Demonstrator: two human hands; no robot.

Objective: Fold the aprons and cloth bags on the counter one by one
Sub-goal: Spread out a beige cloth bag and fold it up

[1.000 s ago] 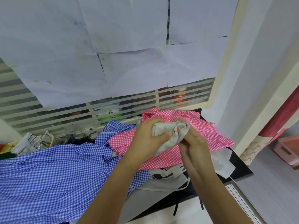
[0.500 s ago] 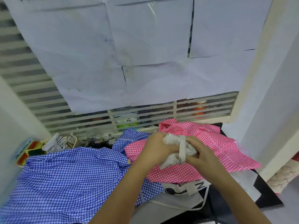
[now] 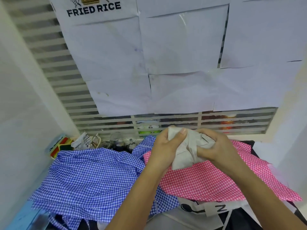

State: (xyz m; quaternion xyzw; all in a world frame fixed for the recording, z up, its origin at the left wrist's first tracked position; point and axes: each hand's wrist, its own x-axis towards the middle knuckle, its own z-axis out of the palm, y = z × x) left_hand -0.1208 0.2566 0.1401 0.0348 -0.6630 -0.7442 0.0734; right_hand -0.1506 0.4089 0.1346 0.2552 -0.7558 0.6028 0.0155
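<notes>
A small beige cloth bag (image 3: 186,150), folded into a compact bundle, is held up between both hands above the pile. My left hand (image 3: 166,146) grips its left side with the thumb pressed on top. My right hand (image 3: 214,146) clasps its right side. Beneath them a pink gingham apron (image 3: 207,180) lies spread on the counter. A blue gingham apron (image 3: 93,176) is spread to its left. At the front a white cloth bag (image 3: 199,213) with black print lies partly under the pink apron.
Glass jars (image 3: 119,141), spectacles (image 3: 93,141), a packet and a coloured box (image 3: 58,146) stand at the back left by the louvred window (image 3: 166,122), which is covered with paper sheets. White walls close in on both sides. The dark counter (image 3: 249,143) shows at the right.
The camera has tilted up and leftward. Both hands stayed on the beige bag and lifted it slightly, and the bundle is more compact, its strap no longer showing across the front.
</notes>
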